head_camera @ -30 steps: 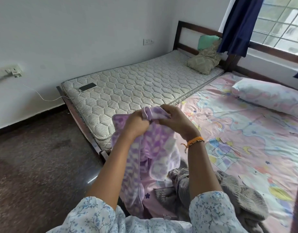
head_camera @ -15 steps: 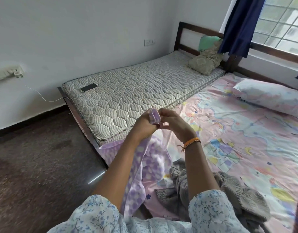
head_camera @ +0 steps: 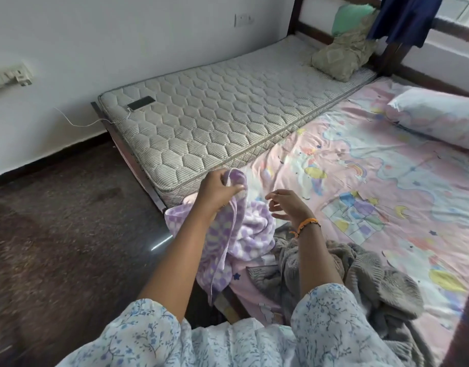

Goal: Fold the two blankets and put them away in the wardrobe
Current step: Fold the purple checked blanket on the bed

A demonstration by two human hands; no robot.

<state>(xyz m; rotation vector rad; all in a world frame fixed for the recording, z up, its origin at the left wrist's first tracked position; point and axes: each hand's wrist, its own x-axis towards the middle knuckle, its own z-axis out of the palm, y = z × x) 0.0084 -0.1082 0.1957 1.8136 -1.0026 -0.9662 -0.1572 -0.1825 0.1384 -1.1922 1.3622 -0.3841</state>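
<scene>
Left hand: fingers curled round a bunched corner of the purple blanket, held up above the near edge of the bed. The rest of that blanket hangs from the grip and drapes over the bed's corner. Right hand: holds nothing, fingers loosely bent and apart, just beside the purple blanket and clear of it. An orange bracelet sits on the right wrist. Grey blanket: lying crumpled and unfolded on the patterned sheet, under the right forearm. A phone lies on the bare mattress, cable attached. No brand, label or legible writing can be made out on any item.
</scene>
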